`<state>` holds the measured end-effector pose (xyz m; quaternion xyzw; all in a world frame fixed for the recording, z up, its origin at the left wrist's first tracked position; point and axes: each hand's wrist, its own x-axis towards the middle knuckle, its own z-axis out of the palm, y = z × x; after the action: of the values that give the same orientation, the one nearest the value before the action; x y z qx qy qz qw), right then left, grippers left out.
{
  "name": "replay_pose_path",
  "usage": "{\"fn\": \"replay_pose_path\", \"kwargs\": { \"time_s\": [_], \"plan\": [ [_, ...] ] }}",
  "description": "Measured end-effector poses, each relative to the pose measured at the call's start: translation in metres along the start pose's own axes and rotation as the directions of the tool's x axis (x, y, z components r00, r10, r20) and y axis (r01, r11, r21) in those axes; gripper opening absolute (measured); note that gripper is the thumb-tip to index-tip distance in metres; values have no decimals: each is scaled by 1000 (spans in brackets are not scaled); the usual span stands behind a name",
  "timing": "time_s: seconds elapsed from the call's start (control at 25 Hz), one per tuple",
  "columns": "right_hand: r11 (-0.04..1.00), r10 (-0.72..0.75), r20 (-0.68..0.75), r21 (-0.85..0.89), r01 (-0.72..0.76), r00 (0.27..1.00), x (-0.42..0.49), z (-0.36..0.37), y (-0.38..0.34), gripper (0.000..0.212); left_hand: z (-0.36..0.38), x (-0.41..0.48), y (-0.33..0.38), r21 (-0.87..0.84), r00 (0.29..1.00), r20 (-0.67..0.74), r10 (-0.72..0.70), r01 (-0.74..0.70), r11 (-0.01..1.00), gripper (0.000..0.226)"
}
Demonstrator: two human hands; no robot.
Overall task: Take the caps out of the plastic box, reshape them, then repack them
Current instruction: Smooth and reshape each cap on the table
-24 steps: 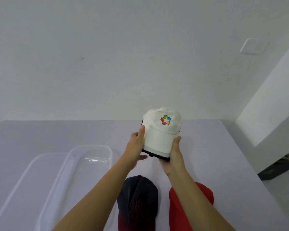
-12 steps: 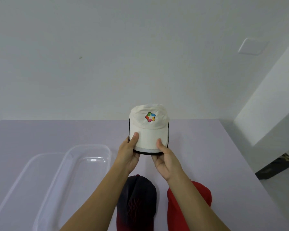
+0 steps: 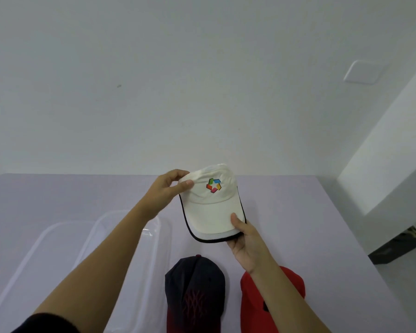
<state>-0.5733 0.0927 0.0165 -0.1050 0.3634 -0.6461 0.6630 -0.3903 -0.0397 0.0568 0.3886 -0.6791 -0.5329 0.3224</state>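
White cap [image 3: 211, 207] at frame centre, held above table [image 3: 298, 212]. Left hand [image 3: 165, 191] pinches crown; right hand [image 3: 246, 239] grips brim. Dark cap [image 3: 195, 284], red cap [image 3: 291, 282] out, lower centre. Plastic box [image 3: 163, 227] lower left, no caps visible inside. Reshaping under way; repacking pending.

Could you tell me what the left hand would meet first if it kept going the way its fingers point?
The left hand points right, already pinching the crown of the white cloth cap with the multicoloured logo, so that cap comes first.
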Motion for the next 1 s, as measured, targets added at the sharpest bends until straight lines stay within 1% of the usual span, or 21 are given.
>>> {"fn": "replay_pose_path", "kwargs": {
  "time_s": [0.08, 0.2, 0.24, 0.32, 0.4, 0.44, 0.52, 0.6, 0.72, 0.76, 0.8, 0.84, 0.96, 1.0],
  "plan": [
    [1000, -8, 0, 12, 8, 1000, -2, -1, 4, 52, -8, 2, 7, 42, 999, 42, -13, 11, 999, 30],
    [999, -22, 1, 49, 22, 1000, -3, 2, 12, 53, -15, 7, 13, 159, 997, 74, 16, -28, 987, 30],
    [997, -31, -3, 66, 31, 1000, -3, 3, 14, 53, -15, 9, 14, 173, 997, 74, 39, -51, 984, 30],
    [995, -56, -12, 81, 57, 998, -2, 6, 12, 54, -14, 11, 15, 136, 996, 64, 70, -78, 988, 28],
    [995, -94, -15, 30, 94, 995, -2, 6, 9, 55, -14, 11, 15, 120, 995, 68, 69, -77, 990, 23],
    [993, -116, -15, -21, 115, 993, -1, 5, 8, 55, -14, 11, 15, 148, 995, 78, 59, -70, 987, 23],
    [984, -142, -1, -114, 140, 990, -1, 2, 9, 55, -12, 11, 16, 271, 995, 100, 30, -57, 961, 21],
    [979, -150, 6, -139, 150, 989, -1, 0, 12, 54, -7, 13, 18, 370, 994, 107, 29, -67, 927, 27],
    [976, -154, 14, -153, 155, 988, -2, -1, 14, 53, -7, 12, 20, 333, 991, 132, -17, -28, 943, 40],
    [971, -160, 18, -178, 160, 987, -2, -3, 15, 54, -7, 12, 23, 343, 986, 158, -51, -7, 939, 43],
    [963, -168, 21, -212, 169, 985, -3, -4, 15, 55, -6, 12, 25, 372, 982, 170, -77, 8, 928, 40],
    [952, -177, 26, -250, 178, 984, -2, -6, 16, 57, -4, 13, 28, 404, 985, 158, -73, 3, 915, 34],
    [922, -189, 17, -342, 184, 982, -2, -8, 24, 62, 14, 20, 37, 498, 998, 48, 48, -66, 865, 24],
    [917, -200, -3, -354, 186, 980, -2, -7, 27, 64, 21, 22, 40, 522, 997, 38, 68, -78, 849, 19]
  ]
}}
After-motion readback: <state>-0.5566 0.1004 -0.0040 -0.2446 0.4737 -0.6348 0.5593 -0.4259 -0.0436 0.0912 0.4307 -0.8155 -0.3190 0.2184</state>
